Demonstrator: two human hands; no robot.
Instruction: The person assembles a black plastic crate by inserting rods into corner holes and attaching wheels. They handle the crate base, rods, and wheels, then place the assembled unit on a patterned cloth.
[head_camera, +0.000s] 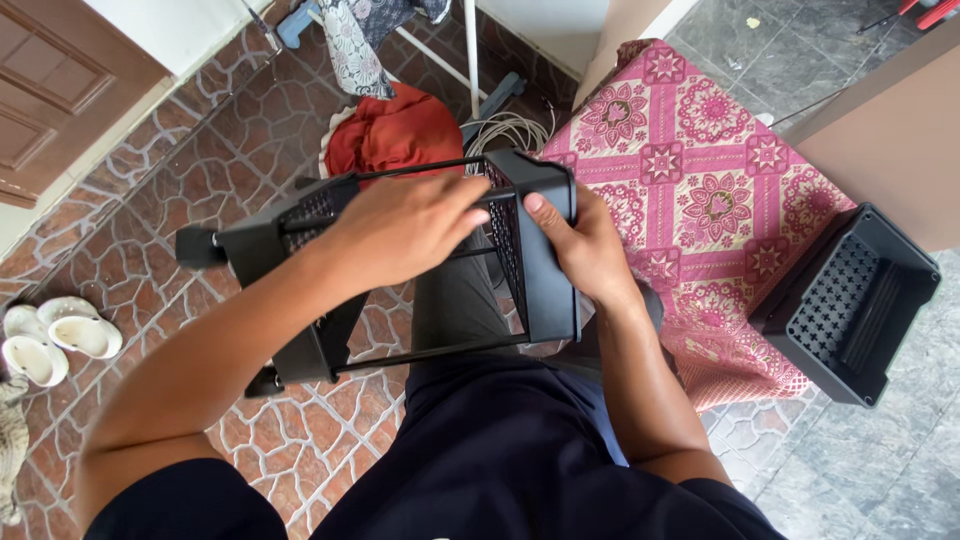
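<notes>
Outdoors, both hands gripping a black rack (420, 270) over the lap, left hand (405, 228) across its rods, right hand (585, 250) fingers clasping one shelf, brown stone-pattern floor (150, 190) (white sandals (55, 338) lying there), pink patterned mat (700, 170), spare black tray (850, 305) beside.

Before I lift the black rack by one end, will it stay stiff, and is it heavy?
The black rack is probably light for its size: its shelves are perforated plastic joined by thin rods. It may flex or twist, since the rods look slender. The left hand and right hand hold it tilted in the air without visible strain.
</notes>
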